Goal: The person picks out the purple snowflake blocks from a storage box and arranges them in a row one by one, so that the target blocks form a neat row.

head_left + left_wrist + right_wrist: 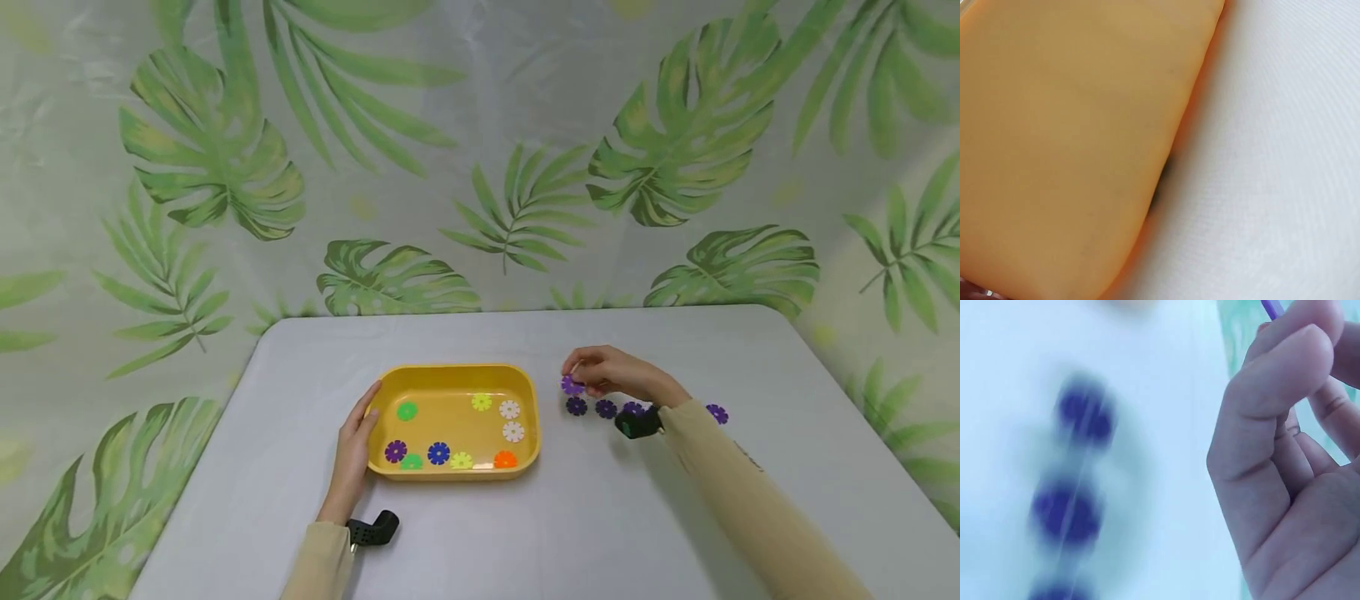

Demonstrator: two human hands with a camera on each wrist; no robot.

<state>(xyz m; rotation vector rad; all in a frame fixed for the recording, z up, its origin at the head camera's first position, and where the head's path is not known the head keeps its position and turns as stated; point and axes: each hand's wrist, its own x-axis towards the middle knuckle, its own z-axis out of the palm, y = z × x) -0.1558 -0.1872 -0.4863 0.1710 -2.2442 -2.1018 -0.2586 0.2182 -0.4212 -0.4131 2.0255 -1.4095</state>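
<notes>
In the head view my right hand (617, 372) pinches a purple notched plastic disc (572, 384) between thumb and fingertips, above a row of dark purple discs (606, 408) on the table. Only a sliver of the pinched disc (1272, 309) shows past the fingers in the right wrist view. My left hand (352, 450) holds the left side of a yellow tray (450, 377), fingers along its outer wall and thumb at the rim. The tray's outer wall (1079, 137) fills much of the left wrist view.
Inside the tray lie several loose notched discs, among them a blue one (438, 453), an orange one (506, 459) and a white one (513, 432). One purple disc (717, 413) shows beyond the right forearm. The white table (465, 542) meets a leaf-patterned backdrop (517, 208).
</notes>
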